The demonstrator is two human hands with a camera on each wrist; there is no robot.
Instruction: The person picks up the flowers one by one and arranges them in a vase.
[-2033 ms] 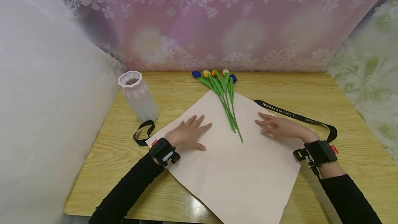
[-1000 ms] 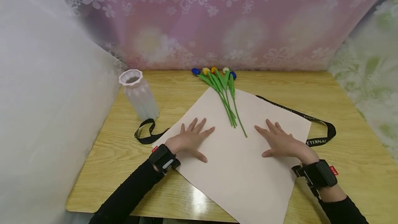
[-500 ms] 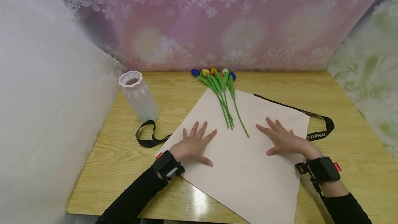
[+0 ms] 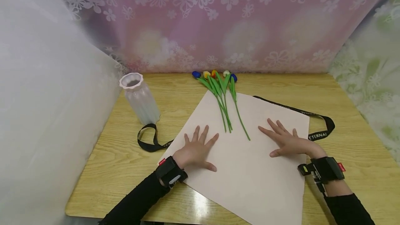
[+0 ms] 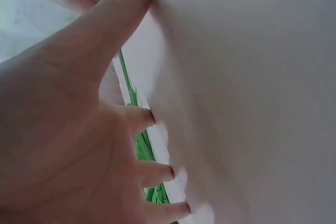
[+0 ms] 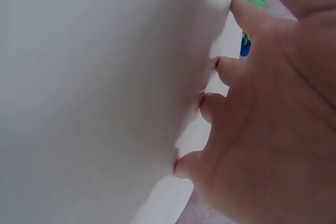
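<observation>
A large pale pink sheet of wrapping paper lies turned cornerwise on the table. My left hand rests on its left part with spread fingers. On the right part, my right hand touches the sheet, its fingers also spread. In both wrist views the fingertips meet the pale surface and neither hand grips anything. Artificial tulips with green stems, in blue, yellow, orange and white, lie across the sheet's far corner. A black ribbon with white lettering passes beneath the sheet and shows at both sides.
A pale ribbed vase with a scalloped rim stands at the table's back left. The ribbon's left end forms a loop just in front of it. The wooden table meets a pink floral curtain behind and a white sheet at left.
The right hand has spread flat on the paper. Both hands and the sheet have shifted slightly right and nearer. The stem ends have fanned apart, and more ribbon shows at left.
</observation>
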